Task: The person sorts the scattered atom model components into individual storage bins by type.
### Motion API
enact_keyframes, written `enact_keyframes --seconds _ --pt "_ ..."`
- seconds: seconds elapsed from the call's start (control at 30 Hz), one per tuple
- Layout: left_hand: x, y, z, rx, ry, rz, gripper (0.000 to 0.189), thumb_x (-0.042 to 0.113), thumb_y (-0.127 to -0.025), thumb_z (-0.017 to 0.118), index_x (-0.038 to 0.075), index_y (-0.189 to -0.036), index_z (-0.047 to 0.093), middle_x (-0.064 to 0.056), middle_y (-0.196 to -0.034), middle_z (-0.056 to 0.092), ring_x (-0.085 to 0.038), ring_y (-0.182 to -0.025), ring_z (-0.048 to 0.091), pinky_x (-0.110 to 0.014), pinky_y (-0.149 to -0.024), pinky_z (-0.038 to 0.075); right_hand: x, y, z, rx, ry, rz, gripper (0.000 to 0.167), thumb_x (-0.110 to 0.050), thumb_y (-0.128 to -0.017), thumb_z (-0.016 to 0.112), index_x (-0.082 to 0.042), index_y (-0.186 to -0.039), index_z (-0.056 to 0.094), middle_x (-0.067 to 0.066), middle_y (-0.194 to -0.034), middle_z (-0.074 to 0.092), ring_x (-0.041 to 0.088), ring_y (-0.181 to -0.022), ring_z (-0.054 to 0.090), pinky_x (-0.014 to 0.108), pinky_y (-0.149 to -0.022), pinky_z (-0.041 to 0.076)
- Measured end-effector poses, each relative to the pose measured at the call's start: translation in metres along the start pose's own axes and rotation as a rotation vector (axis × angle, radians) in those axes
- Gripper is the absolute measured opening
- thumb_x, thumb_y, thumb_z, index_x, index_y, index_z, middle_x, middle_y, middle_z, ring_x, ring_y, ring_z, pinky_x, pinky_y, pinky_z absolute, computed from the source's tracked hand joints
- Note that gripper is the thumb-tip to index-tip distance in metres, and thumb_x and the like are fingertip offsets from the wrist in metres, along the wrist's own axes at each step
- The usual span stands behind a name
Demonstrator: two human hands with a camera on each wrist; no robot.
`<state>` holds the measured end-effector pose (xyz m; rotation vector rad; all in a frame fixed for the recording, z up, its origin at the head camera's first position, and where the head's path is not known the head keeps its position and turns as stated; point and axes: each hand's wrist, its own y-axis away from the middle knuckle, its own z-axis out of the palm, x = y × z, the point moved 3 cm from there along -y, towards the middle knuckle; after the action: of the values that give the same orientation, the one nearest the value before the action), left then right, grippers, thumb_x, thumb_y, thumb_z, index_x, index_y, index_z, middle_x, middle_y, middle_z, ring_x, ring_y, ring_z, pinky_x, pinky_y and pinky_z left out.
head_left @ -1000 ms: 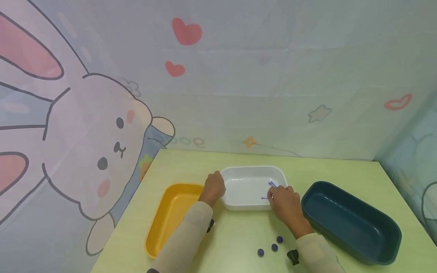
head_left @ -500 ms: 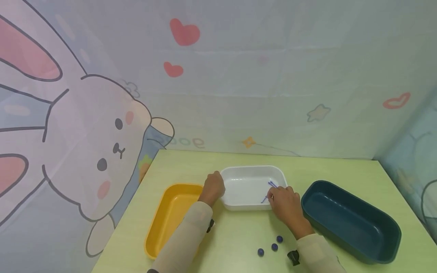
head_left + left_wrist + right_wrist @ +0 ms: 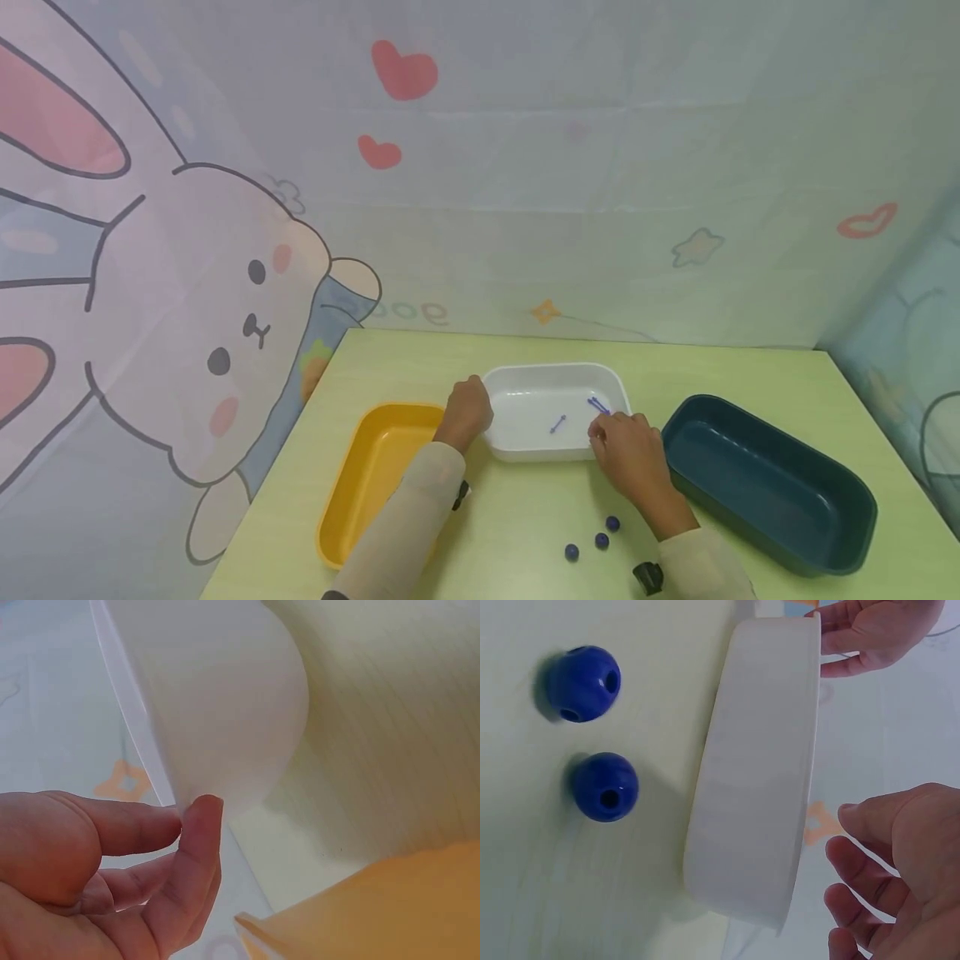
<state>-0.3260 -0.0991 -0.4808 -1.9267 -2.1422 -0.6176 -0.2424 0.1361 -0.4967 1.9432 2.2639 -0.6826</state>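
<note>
My left hand [image 3: 469, 412] pinches the left end rim of a white rectangular tub [image 3: 517, 429]; in the left wrist view its thumb and fingers [image 3: 201, 832] meet at that rim. A short thin purple-blue stick [image 3: 557, 424] with knobbed ends lies on the tub's floor. More such sticks [image 3: 598, 405] lie by the right wall, partly hidden by my right hand [image 3: 630, 450]. That hand hovers at the tub's right front corner. The right wrist view shows its thumb and fingers [image 3: 844, 859] loosely bent and apart, with nothing between them.
Three dark blue balls [image 3: 602, 541] lie on the table in front of the tub; holes show in a near ball [image 3: 583, 684]. A yellow tub [image 3: 341, 483] stands at left, under the left forearm. A dark teal tub [image 3: 772, 492] stands at right.
The stick that was at my right fingertips has turned, been let go and now lies farther left on the white tub's floor. My left hand stays on the rim.
</note>
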Motion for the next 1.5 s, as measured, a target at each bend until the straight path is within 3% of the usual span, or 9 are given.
enact_keyframes --seconds 0.2,0.43,0.7,1.07,1.27,1.5 --pt "0.004 0.003 -0.001 0.028 -0.038 0.02 0.025 -0.001 -0.093 0.061 -0.009 -0.117 0.056 -0.025 -0.108 0.062 -0.031 -0.092 0.063 -0.042 -0.088 0.059 0.004 0.013 -0.002 0.032 -0.023 -0.018 0.007 -0.012 -0.09 0.068 -0.013 -0.085 0.072 0.004 -0.081 0.069 0.033 -0.084 0.061 0.05 -0.071 0.048" --pt "0.009 0.003 -0.002 0.049 -0.031 0.044 0.03 0.0 -0.088 0.064 -0.008 -0.117 0.059 -0.022 -0.105 0.06 -0.032 -0.094 0.058 -0.044 -0.089 0.056 0.012 0.025 0.001 -0.038 -0.04 0.008 0.007 -0.013 -0.09 0.068 -0.015 -0.085 0.072 0.0 -0.079 0.068 0.027 -0.08 0.057 0.044 -0.068 0.045" --pt "0.022 0.005 0.0 0.011 -0.044 0.051 0.03 0.004 -0.092 0.062 -0.004 -0.121 0.058 -0.019 -0.109 0.057 -0.031 -0.098 0.054 -0.043 -0.093 0.054 0.017 0.037 0.007 -0.099 -0.075 0.05 0.005 -0.016 -0.089 0.069 -0.017 -0.086 0.072 -0.001 -0.084 0.072 0.022 -0.082 0.058 0.042 -0.069 0.046" --pt "0.059 0.012 0.004 -0.014 0.022 0.2 0.028 0.002 -0.091 0.057 -0.003 -0.118 0.061 -0.019 -0.112 0.06 -0.029 -0.099 0.057 -0.042 -0.088 0.054 0.025 0.051 0.012 -0.189 -0.108 0.114 0.005 -0.017 -0.089 0.068 -0.016 -0.09 0.073 -0.003 -0.079 0.066 0.017 -0.078 0.056 0.037 -0.067 0.048" --pt "0.081 0.015 0.013 -0.059 0.026 0.224 0.036 0.003 -0.094 0.055 -0.002 -0.129 0.059 -0.019 -0.122 0.061 -0.029 -0.108 0.06 -0.04 -0.091 0.055 0.029 0.054 0.01 -0.206 -0.134 0.143 0.007 -0.019 -0.089 0.068 -0.016 -0.093 0.074 -0.003 -0.081 0.067 0.017 -0.079 0.057 0.036 -0.066 0.048" --pt "0.106 0.019 0.026 -0.06 -0.006 0.264 0.036 0.006 -0.094 0.058 0.002 -0.13 0.062 -0.018 -0.127 0.066 -0.032 -0.115 0.065 -0.04 -0.093 0.057 0.033 0.06 0.01 -0.212 -0.137 0.164 0.009 -0.019 -0.089 0.068 -0.015 -0.093 0.074 -0.003 -0.08 0.066 0.016 -0.078 0.057 0.037 -0.067 0.048"
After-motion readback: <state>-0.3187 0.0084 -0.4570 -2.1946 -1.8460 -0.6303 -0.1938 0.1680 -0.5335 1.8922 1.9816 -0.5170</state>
